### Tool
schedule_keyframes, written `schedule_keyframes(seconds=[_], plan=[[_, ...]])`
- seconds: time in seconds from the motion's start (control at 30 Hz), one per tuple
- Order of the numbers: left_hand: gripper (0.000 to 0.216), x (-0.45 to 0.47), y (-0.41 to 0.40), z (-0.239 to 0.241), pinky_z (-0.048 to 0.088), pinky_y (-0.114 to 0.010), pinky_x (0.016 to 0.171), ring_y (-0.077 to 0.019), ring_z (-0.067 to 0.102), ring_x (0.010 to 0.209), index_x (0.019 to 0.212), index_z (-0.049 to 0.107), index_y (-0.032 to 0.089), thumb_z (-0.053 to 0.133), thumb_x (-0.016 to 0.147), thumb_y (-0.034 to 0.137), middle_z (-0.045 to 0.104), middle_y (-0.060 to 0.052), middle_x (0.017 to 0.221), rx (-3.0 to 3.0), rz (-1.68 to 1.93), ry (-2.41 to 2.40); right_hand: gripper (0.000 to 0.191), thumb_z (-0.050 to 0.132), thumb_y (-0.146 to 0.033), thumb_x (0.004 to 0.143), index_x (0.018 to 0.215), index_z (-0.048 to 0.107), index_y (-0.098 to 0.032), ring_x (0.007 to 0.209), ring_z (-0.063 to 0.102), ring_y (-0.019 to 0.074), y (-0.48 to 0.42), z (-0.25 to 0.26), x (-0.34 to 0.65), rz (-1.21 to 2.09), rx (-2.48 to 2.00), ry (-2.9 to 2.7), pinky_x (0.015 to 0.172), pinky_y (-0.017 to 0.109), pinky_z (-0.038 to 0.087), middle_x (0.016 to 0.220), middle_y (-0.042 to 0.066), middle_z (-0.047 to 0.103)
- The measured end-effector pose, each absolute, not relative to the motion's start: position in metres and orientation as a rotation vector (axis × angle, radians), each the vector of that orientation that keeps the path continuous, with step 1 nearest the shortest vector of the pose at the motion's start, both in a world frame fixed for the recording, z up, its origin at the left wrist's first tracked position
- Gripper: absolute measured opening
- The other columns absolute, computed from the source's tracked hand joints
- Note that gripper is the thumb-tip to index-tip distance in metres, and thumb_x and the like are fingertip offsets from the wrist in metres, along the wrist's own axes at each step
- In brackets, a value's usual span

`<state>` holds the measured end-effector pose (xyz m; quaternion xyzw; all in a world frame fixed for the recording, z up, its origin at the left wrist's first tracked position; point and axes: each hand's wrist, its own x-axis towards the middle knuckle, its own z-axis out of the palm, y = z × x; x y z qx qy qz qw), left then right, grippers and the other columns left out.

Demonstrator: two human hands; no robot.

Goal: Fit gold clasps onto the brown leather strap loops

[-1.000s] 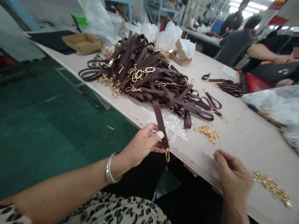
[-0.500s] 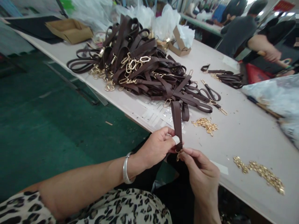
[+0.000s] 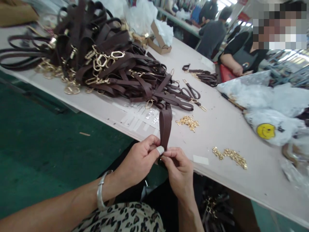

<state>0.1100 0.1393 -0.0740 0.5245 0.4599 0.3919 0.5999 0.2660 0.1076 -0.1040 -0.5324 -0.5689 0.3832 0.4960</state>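
Observation:
A looped dark brown leather strap (image 3: 165, 127) stands up from my hands at the table's near edge. My left hand (image 3: 141, 159) is closed around its lower part, the thumb, with a pale wrap on it, pressing on the strap. Close beside it, my right hand (image 3: 180, 169) pinches at the strap's bottom end. What small fitting lies between those fingertips is mostly hidden. Behind the held strap rises a big heap of similar straps (image 3: 142, 83) with gold rings and clasps. To its right lies a small pile of gold hardware (image 3: 187, 122).
Another gold pile (image 3: 230, 157) lies farther right on the table (image 3: 241, 129). Clear plastic bags (image 3: 267, 124) and a bunch of straps (image 3: 205, 77) are beyond. An open cardboard box (image 3: 160, 45) stands at the back. A co-worker (image 3: 238, 58) sits across the table. More straps (image 3: 214, 209) hang below the edge.
My view has turned to the right, so the table's contents appear farther left. Both hands still hold the strap; the gold fitting at its lower end is now largely covered by my fingers.

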Motion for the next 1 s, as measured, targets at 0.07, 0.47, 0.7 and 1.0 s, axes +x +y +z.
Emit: schedule_keyframes(seconds=[0.07, 0.47, 0.7, 1.0], plan=[[0.010, 0.111, 0.141, -0.076, 0.051, -0.026, 0.072, -0.0146, 0.062, 0.070, 0.095, 0.061, 0.020, 0.056, 0.091, 0.027, 0.064, 0.003, 0.072, 1.216, 0.884, 1.058, 0.008, 0.061, -0.020, 0.092, 0.091, 0.069, -0.024, 0.088, 0.064, 0.0145, 0.106, -0.107, 0.269, 0.915, -1.272, -1.383, 0.078, 0.028, 0.051, 0.094, 0.001, 0.068], [0.014, 0.114, 0.126, -0.065, 0.048, -0.024, 0.072, -0.0173, 0.066, 0.075, 0.099, 0.065, 0.021, 0.053, 0.093, 0.025, 0.069, 0.002, 0.075, 1.498, 0.780, 1.208, 0.011, 0.066, -0.025, 0.087, 0.093, 0.058, -0.022, 0.078, 0.064, 0.0135, 0.095, -0.113, 0.261, 1.031, -1.335, -1.127, 0.072, 0.026, 0.052, 0.086, -0.001, 0.067], [0.013, 0.110, 0.131, -0.073, 0.047, -0.024, 0.081, -0.0178, 0.067, 0.088, 0.100, 0.067, 0.024, 0.057, 0.094, 0.027, 0.073, 0.001, 0.095, 1.587, 0.705, 1.100, 0.034, 0.065, -0.015, 0.084, 0.116, 0.063, -0.026, 0.102, 0.063, 0.0185, 0.101, -0.105, 0.270, 0.863, -1.346, -1.369, 0.091, 0.034, 0.050, 0.113, 0.003, 0.067], [0.035, 0.107, 0.127, -0.090, 0.052, -0.033, 0.088, -0.0220, 0.062, 0.102, 0.114, 0.067, 0.023, 0.067, 0.089, 0.047, 0.067, -0.005, 0.111, 0.744, 0.669, 0.697, 0.015, 0.075, -0.020, 0.078, 0.091, 0.067, -0.023, 0.090, 0.063, 0.0158, 0.100, -0.101, 0.284, 1.205, -1.180, -1.141, 0.087, 0.031, 0.050, 0.091, -0.001, 0.068]])
